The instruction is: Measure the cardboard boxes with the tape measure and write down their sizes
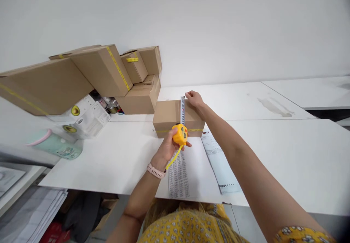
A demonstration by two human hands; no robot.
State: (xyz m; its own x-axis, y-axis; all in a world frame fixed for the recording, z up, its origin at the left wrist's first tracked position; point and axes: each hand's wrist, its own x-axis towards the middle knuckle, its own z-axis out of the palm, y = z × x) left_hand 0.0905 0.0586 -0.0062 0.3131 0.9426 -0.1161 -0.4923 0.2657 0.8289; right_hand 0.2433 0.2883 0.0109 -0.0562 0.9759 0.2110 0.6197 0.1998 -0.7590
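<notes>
A small brown cardboard box (166, 113) lies on the white table in front of me, with a yellow strip along its near side. My left hand (168, 145) is closed around a yellow tape measure (180, 135) at the box's near edge. Its pulled-out metal blade (182, 111) runs across the top of the box to the far edge. My right hand (194, 99) rests over the box's far right part, fingers curled together at the blade's end. A yellow wrist strap (174, 158) hangs from the tape measure.
Stacked cardboard boxes (101, 71) stand at the back left against the wall. Near them are a white avocado-print box (87, 117) and a mint-green tumbler (58, 145). Printed sheets (197, 163) and a pale blue document (222, 166) lie in front of the small box.
</notes>
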